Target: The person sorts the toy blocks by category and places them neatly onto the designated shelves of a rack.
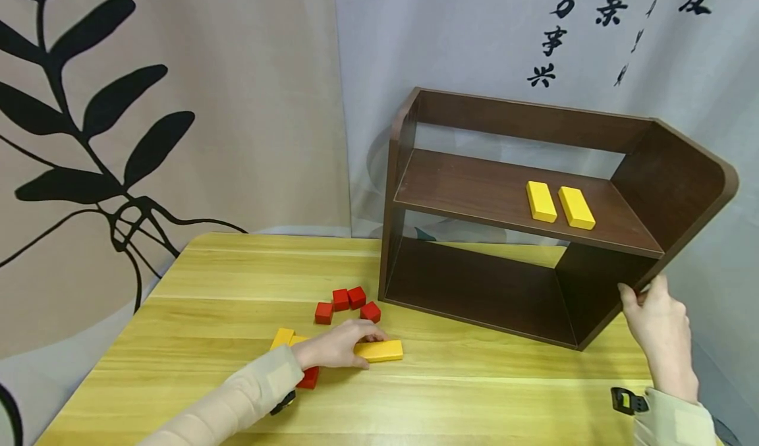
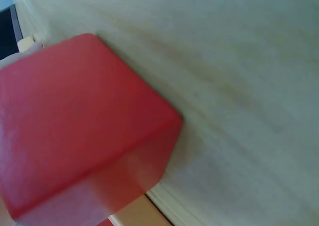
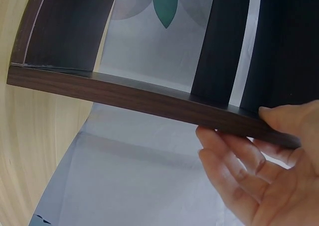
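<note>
On the table, my left hand (image 1: 340, 346) holds the left end of a long yellow block (image 1: 382, 350) between thumb and fingers. A red block (image 1: 308, 378) lies under that wrist, and a red block (image 2: 89, 121) fills much of the left wrist view, mostly hiding the fingers. My right hand (image 1: 659, 327) grips the front edge of the right side panel of a dark brown two-tier shelf (image 1: 474, 298). The right wrist view shows the thumb on one face of the panel (image 3: 139, 99) and the fingers on the other. Two yellow blocks (image 1: 541, 201) stand on the upper tier.
Several red cubes (image 1: 340, 300) sit on the wooden table (image 1: 237, 281) beyond my left hand. Another yellow block (image 1: 282, 338) lies left of it, partly covered by the hand. Printed curtains (image 1: 267, 103) hang behind the table and the shelf.
</note>
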Available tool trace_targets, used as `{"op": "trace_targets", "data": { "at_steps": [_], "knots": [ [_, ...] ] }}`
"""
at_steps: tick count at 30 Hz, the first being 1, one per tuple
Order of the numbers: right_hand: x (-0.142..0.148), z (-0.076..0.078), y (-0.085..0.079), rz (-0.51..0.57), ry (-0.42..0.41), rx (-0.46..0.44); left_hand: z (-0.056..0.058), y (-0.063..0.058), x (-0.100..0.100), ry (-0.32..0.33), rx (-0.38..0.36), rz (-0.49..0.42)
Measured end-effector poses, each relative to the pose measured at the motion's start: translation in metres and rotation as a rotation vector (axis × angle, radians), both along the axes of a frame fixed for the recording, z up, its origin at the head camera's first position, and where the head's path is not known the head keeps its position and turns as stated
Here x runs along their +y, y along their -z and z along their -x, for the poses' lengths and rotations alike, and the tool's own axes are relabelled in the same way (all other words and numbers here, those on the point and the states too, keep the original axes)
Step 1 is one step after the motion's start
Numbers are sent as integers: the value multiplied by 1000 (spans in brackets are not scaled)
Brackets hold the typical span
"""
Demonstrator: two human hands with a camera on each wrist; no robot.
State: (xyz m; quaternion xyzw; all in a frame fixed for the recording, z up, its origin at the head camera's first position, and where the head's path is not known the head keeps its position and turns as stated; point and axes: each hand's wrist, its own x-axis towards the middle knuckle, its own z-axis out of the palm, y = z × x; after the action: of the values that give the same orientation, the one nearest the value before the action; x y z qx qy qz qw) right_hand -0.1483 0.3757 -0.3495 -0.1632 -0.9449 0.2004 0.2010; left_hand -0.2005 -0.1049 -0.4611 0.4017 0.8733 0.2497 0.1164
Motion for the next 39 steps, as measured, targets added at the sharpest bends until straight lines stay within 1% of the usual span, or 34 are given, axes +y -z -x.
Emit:
{"op": "trace_targets", "data": {
  "at_steps": [6, 12, 17, 24, 28, 31, 34, 39],
  "knots": [
    [1, 0, 0, 4, -9, -13, 2, 0, 0, 10, 14, -45],
    [1, -1, 0, -7, -12, 9, 1, -2, 0, 3, -20, -76],
    [1, -1, 1, -5, -9, 5, 2, -2, 1, -2, -34, -97],
    [1, 0, 1, -1, -10, -2, 6, -7, 3, 5, -6, -125],
    [1, -1, 0, -2, -11, -2, 6, -13, 7, 1, 2, -137],
    [1, -1, 0, 1, -8, -5, 6, -20, 11, -1, 9, -141],
    [1, -1, -1, 0, -8, -8, 6, -29, 15, 13, 32, -151],
    [0, -1, -1, -1, -9, -4, 9, -49, 22, 22, 76, -192]
  ]
}}
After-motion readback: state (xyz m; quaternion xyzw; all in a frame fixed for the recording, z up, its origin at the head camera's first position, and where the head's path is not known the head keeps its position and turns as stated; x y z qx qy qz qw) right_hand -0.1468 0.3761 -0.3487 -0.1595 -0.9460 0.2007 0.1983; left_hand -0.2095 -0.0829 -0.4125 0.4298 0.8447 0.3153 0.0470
